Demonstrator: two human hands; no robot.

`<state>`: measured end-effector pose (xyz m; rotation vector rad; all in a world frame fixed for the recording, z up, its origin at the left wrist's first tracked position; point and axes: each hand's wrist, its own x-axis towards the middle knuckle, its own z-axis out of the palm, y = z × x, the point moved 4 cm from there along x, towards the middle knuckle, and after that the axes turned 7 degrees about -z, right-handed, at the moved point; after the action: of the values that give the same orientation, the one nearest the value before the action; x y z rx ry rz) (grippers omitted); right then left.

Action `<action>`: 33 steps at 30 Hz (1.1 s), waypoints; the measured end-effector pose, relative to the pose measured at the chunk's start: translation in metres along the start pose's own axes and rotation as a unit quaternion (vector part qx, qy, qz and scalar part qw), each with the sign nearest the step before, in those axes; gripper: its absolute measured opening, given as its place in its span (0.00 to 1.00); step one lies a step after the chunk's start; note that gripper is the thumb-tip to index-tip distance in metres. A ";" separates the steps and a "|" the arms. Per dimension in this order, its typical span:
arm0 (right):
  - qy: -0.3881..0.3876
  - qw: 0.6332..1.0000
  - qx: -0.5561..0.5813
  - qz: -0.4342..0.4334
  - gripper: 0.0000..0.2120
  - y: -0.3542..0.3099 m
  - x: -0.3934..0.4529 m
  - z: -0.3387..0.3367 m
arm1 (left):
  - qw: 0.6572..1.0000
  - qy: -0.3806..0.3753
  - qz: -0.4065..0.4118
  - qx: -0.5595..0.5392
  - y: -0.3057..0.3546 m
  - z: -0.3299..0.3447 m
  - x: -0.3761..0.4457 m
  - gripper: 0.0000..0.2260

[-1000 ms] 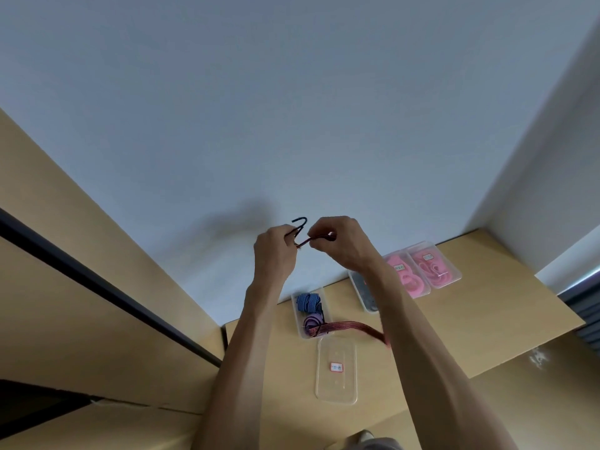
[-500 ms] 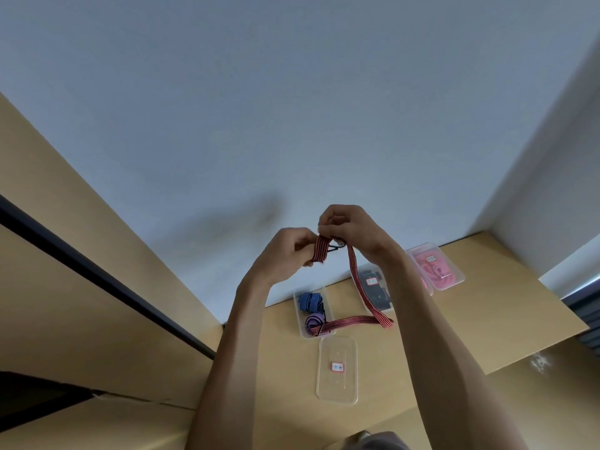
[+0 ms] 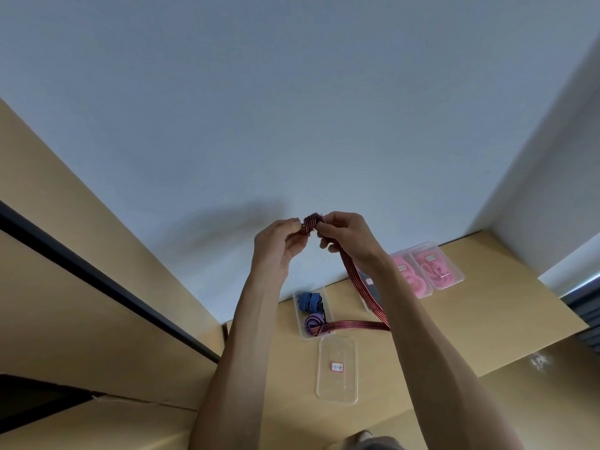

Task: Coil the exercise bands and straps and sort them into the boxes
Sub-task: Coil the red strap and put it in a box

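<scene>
Head view is showing both hands raised in front of the wall, and between them the red-and-black striped strap is being rolled; the left hand is pinching the small coil at its fingertips, and the right hand, just beside it, is gripping the same coil and feeding the strap from under its palm. Compared with half a second ago, the roll between the fingers is looking thicker and more round; one second ago only the black hook at the end was held up, so the winding is only just beginning. The free part of the strap is hanging down below the right hand, passing along the forearm, then bending and lying across the counter toward the open box under the left forearm; its far end seems to be resting at that box, beside the blue coil and the purple coil that are already sitting inside.

I am judging that most of this strap is still uncoiled, so many more turns are needed before it is going into a box. A clear lid with a small label is lying nearer to the person; two pink-filled boxes are standing beyond the right forearm, and a dark box is partly hidden behind the strap.
</scene>
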<state>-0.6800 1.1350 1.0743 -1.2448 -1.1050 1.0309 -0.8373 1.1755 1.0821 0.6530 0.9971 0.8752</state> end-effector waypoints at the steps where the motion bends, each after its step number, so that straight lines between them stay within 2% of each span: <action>1: 0.010 1.000 -0.019 0.007 0.05 0.003 0.000 0.001 | 0.999 0.037 0.019 0.014 0.000 -0.001 0.002 0.05; 4: 0.027 0.997 -0.063 0.028 0.08 0.012 0.001 0.005 | 0.988 0.105 0.087 0.068 0.001 -0.001 0.003 0.11; 7: 0.055 0.997 -0.043 0.044 0.09 0.021 -0.001 0.010 | 0.980 0.099 0.112 0.135 -0.001 -0.001 0.005 0.14; 10: 0.073 0.995 0.052 0.050 0.08 0.029 -0.005 0.006 | 0.977 0.070 0.077 0.186 -0.002 -0.010 0.007 0.10; 13: 0.058 0.979 0.183 0.063 0.05 0.034 -0.009 0.003 | 0.971 0.011 0.033 0.235 -0.001 -0.016 0.009 0.05; 16: 0.054 0.979 0.187 0.056 0.06 0.033 -0.010 0.011 | 0.987 -0.061 -0.038 0.145 -0.007 -0.008 0.005 0.02; 18: 0.081 0.986 0.133 0.055 0.10 0.030 -0.010 0.019 | 0.994 -0.035 -0.027 0.096 -0.010 -0.004 0.006 0.03; 20: 0.096 0.993 0.031 0.063 0.14 0.028 -0.012 0.025 | 0.992 0.045 0.038 0.114 -0.010 -0.006 0.009 0.03; 21: 0.093 0.993 -0.023 0.065 0.12 0.027 -0.013 0.028 | 0.979 0.093 0.086 0.159 -0.008 -0.009 0.010 0.03; 23: 0.066 0.986 -0.136 0.072 0.10 0.022 -0.015 0.031 | 0.931 0.169 0.179 0.270 -0.005 -0.014 0.009 0.03; 24: 0.043 0.977 -0.190 0.082 0.12 0.019 -0.015 0.034 | 0.905 0.188 0.221 0.312 -0.004 -0.016 0.007 0.03; 26: -0.003 0.953 -0.283 0.104 0.21 0.012 -0.016 0.038 | 0.854 0.202 0.300 0.373 -0.002 -0.018 0.003 0.04; 29: -0.023 0.901 -0.426 0.079 0.20 -0.008 -0.012 0.039 | 0.787 0.185 0.368 0.459 -0.005 -0.017 0.004 0.07; 31: -0.024 0.893 -0.447 0.054 0.15 -0.021 -0.007 0.038 | 0.777 0.148 0.373 0.485 -0.010 -0.014 0.003 0.07; 32: -0.023 0.896 -0.440 0.044 0.12 -0.026 -0.005 0.037 | 0.790 0.128 0.365 0.476 -0.012 -0.014 0.003 0.07; 33: -0.020 0.902 -0.430 0.036 0.10 -0.031 -0.003 0.035 | 0.816 0.108 0.348 0.449 -0.014 -0.013 0.003 0.06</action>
<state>-0.7152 1.1369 1.1052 -1.9710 -1.6394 0.6067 -0.8441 1.1720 1.0642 1.8467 1.4083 1.1002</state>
